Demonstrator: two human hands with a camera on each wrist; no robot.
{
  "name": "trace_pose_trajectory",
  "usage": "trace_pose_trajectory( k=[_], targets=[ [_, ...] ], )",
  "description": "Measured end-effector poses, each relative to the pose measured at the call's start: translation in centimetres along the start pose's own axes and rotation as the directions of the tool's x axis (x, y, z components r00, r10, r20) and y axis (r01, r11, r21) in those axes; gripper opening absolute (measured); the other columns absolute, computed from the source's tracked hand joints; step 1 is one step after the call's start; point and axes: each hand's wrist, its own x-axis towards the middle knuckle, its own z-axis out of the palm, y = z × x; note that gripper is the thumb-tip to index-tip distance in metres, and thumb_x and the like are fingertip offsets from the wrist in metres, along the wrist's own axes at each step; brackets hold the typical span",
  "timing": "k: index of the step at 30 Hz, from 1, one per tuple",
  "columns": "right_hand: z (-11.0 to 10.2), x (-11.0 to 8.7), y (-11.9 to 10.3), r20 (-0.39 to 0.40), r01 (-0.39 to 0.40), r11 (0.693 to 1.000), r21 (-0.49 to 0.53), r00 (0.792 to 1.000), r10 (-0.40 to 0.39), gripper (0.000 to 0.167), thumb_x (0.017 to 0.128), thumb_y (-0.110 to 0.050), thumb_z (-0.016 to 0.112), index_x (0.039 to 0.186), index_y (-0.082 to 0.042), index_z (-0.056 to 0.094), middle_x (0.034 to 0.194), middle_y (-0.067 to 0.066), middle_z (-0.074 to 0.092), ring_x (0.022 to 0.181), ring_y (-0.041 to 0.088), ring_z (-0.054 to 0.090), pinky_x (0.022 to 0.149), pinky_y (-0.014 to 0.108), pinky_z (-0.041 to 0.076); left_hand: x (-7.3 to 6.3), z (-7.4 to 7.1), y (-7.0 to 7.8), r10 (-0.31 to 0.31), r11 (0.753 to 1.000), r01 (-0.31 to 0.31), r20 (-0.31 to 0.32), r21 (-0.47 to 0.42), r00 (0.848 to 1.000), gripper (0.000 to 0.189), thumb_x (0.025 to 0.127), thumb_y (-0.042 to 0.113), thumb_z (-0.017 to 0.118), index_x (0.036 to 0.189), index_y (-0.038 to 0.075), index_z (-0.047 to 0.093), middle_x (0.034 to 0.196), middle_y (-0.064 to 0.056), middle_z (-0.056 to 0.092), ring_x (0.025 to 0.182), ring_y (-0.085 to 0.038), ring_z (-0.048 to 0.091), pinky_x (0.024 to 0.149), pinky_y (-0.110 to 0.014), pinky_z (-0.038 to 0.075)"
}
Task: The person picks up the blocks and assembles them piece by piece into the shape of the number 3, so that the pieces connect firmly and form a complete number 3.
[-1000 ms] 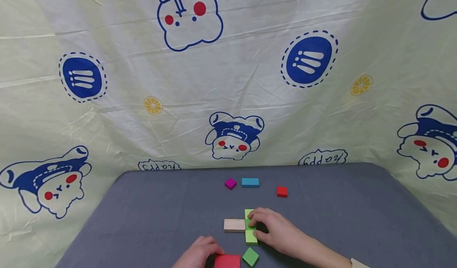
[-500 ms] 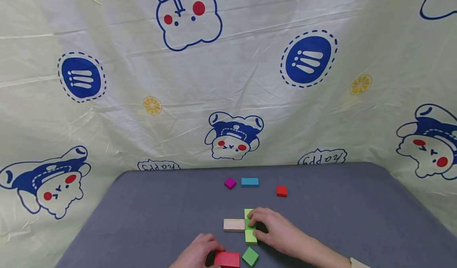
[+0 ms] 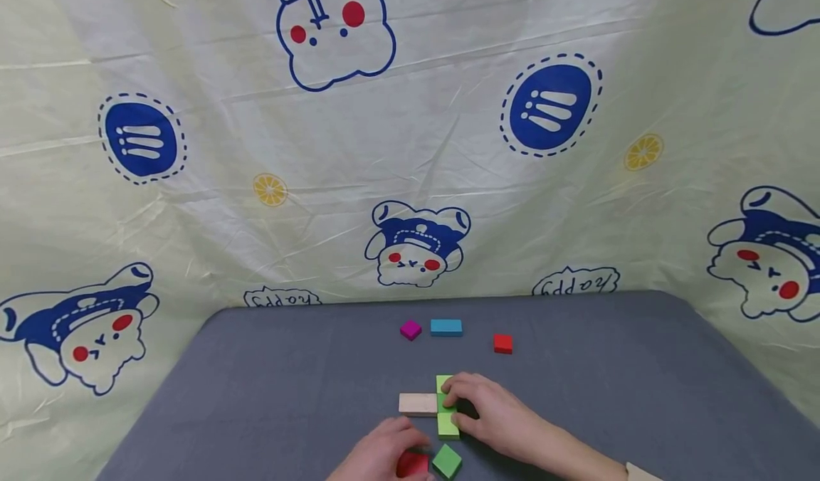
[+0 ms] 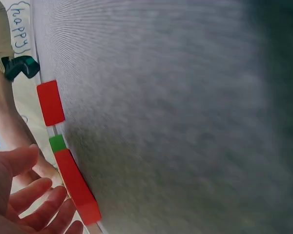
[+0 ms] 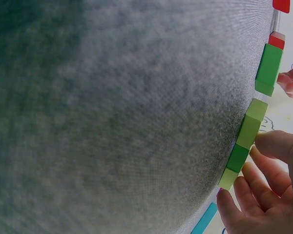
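My right hand [image 3: 493, 406] stays curved over a row of green blocks on the grey cloth. Its thumb is at the near light green block [image 3: 448, 427], its fingertips over the middle green block [image 3: 440, 401] and far light green block [image 3: 442, 381]. A pale wooden block [image 3: 418, 404] adjoins the row's left side. My left hand [image 3: 381, 449] is over a red block [image 3: 413, 464], partly hiding it. In the left wrist view its fingers are loosely bent and spread close above the long red block [image 4: 78, 187]. A separate green block [image 3: 447, 461] lies just right of it.
Further back lie a magenta block [image 3: 411, 330], a blue block [image 3: 446, 328] and a small red block [image 3: 502, 344]. Another red block [image 4: 51, 102] shows in the left wrist view. A printed cloth [image 3: 320, 246] hangs behind the table.
My left hand has moved right, from the red block's left side to over it, covering more of it. The right hand holds its place at the green row.
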Motion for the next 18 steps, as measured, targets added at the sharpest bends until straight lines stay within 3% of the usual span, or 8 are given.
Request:
trace_pose_trajectory(
  k=[3,5,10,18],
  targets=[
    [0.0,0.0,-0.1,0.003,-0.007,1.0,0.0,1.0,0.007,0.013,0.089,-0.018,0.072,0.1,-0.024,0.069,0.12,-0.006,0.059,0.116,0.022,0.054,0.095,0.05,0.044,0.5,0.4,-0.4,0.074,0.997,-0.074,-0.002,-0.037,0.997,0.027,0.095,0.034,0.066,0.114,0.015,0.07,0.099,0.016,0.056,0.087,0.003,0.045,0.07,-0.019,0.044],
    [0.0,0.1,-0.1,0.005,-0.011,1.0,-0.005,1.0,0.011,0.013,0.089,-0.018,0.072,0.1,-0.024,0.069,0.12,-0.006,0.059,0.116,0.021,0.054,0.095,0.05,0.044,0.7,0.8,-0.9,0.094,0.994,-0.093,0.013,-0.061,0.996,0.028,0.096,0.036,0.064,0.116,0.017,0.07,0.1,0.017,0.057,0.089,0.003,0.046,0.071,-0.018,0.044],
    [0.1,0.2,0.0,0.009,-0.015,1.0,-0.014,1.0,0.015,0.013,0.089,-0.018,0.072,0.1,-0.025,0.069,0.12,-0.007,0.059,0.115,0.02,0.054,0.095,0.05,0.044,0.9,1.0,-0.6,0.079,0.99,-0.075,0.028,-0.118,0.996,0.024,0.095,0.03,0.067,0.113,0.016,0.073,0.097,0.017,0.059,0.088,0.003,0.046,0.072,-0.019,0.044],
    [0.0,0.1,-0.1,0.005,-0.013,1.0,-0.005,1.0,0.013,0.013,0.09,-0.017,0.071,0.099,-0.025,0.068,0.121,-0.006,0.059,0.117,0.021,0.054,0.096,0.05,0.044,0.9,0.8,0.6,0.023,0.999,-0.023,0.012,-0.032,1.0,0.016,0.091,0.017,0.071,0.105,0.012,0.076,0.092,0.009,0.065,0.083,0.004,0.046,0.072,-0.018,0.042]
  ],
)
